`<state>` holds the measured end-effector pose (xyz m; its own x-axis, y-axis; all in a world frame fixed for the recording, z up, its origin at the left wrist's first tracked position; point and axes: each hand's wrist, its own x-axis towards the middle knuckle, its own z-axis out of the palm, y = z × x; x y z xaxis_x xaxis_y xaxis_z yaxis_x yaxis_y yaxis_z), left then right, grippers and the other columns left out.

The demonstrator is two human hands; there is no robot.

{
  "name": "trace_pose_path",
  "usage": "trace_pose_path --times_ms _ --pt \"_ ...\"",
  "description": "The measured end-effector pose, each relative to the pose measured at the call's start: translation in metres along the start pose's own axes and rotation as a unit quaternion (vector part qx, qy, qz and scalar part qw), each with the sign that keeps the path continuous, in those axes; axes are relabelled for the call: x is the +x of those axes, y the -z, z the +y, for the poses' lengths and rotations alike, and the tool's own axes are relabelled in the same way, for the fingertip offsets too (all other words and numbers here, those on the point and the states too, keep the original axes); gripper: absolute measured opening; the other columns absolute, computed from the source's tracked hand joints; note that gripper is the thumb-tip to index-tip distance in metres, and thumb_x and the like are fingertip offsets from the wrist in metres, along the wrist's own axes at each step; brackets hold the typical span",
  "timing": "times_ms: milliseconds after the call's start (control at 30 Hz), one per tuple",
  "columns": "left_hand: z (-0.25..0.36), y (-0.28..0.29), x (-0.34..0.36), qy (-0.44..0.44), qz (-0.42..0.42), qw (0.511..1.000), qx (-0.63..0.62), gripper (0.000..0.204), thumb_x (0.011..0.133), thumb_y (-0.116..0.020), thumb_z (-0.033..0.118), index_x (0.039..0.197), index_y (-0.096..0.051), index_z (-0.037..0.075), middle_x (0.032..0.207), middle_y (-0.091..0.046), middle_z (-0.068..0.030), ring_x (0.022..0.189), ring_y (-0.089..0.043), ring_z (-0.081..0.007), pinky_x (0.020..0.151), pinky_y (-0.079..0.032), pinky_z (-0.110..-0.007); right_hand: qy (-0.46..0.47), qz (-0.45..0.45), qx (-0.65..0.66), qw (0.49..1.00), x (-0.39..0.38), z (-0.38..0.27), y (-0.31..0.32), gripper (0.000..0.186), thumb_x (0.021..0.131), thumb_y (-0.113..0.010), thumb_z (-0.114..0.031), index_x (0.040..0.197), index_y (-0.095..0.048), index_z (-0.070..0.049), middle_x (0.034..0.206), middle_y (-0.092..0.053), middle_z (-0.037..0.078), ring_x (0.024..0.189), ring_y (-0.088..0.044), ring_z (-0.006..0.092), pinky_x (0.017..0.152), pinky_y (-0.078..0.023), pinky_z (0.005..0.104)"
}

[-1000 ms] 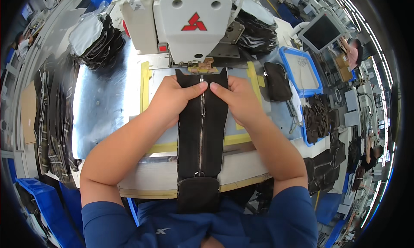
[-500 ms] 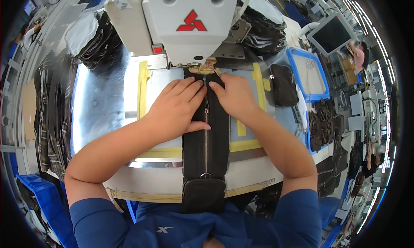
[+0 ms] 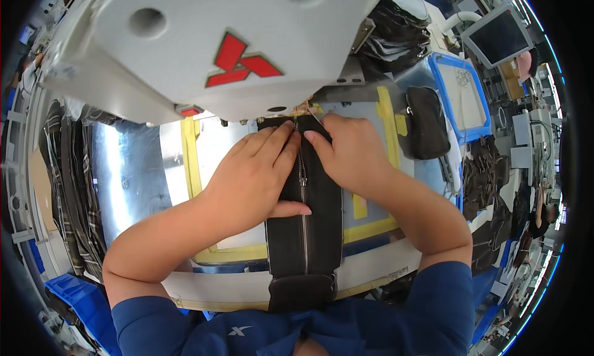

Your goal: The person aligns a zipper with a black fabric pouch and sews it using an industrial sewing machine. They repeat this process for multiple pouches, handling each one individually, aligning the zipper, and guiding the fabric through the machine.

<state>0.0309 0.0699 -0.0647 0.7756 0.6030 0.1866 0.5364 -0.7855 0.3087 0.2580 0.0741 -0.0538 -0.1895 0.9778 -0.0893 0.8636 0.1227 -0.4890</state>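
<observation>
A long black fabric piece with a metal zipper [image 3: 305,235] runs down the middle, its far end under the sewing machine head [image 3: 223,52]. Spread flat over its left half, my left hand [image 3: 250,173] presses it, fingertips beside the zipper teeth near the machine and the thumb reaching across the zipper. My right hand [image 3: 352,148] rests on the right edge, fingers curled and thumb on the fabric; a thin pointed thing shows at its fingertips, too small to name. The zipper pull lies between the hands. A black flap or pouch [image 3: 302,292] hangs at the near end.
Yellow tape [image 3: 190,158] marks the metal work surface. To the right lie a black pouch [image 3: 427,124] and a blue-rimmed tray [image 3: 461,96]. Dark fabric pieces [image 3: 396,37] are stacked behind; plaid and dark strips [image 3: 71,189] hang at left. A blue bin [image 3: 80,306] stands lower left.
My view has come closer to the machine, whose head now looms larger and covers the left stack. Both hands keep about the same place on the zippered piece.
</observation>
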Motion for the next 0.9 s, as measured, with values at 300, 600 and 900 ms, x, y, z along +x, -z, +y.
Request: trace_pose_path --times_ms 300,600,900 --pt "-0.004 0.004 0.005 0.008 -0.028 0.999 -0.036 0.108 0.070 -0.090 0.063 0.145 -0.057 -0.008 0.151 -0.053 -0.0307 0.134 -0.056 -0.0482 0.116 -0.046 -0.053 0.280 0.123 -0.090 0.948 -0.022 0.010 -0.001 0.044 0.092 -0.079 -0.031 0.120 -0.064 0.000 0.134 -0.066 0.025 0.121 -0.067 0.0392 0.105 -0.052 0.0537" --pt "-0.003 -0.001 0.003 0.017 -0.022 0.999 -0.046 0.110 0.068 -0.093 0.059 0.147 -0.056 -0.008 0.150 -0.051 -0.0334 0.133 -0.054 -0.0512 0.117 -0.045 -0.055 0.268 -0.008 -0.089 0.959 -0.027 0.001 0.003 0.067 0.090 -0.080 -0.047 0.126 -0.061 0.007 0.144 -0.063 0.030 0.137 -0.062 0.0411 0.125 -0.040 0.0524" --pt "-0.003 -0.002 0.005 0.023 -0.050 0.997 -0.061 0.110 0.068 -0.093 0.059 0.147 -0.056 -0.009 0.152 -0.051 -0.0324 0.137 -0.054 -0.0504 0.118 -0.044 -0.055 0.270 -0.040 -0.024 0.962 -0.027 0.010 -0.001 0.075 0.089 -0.083 -0.041 0.132 -0.055 0.015 0.149 -0.053 0.038 0.142 -0.054 0.0494 0.124 -0.042 0.0513"
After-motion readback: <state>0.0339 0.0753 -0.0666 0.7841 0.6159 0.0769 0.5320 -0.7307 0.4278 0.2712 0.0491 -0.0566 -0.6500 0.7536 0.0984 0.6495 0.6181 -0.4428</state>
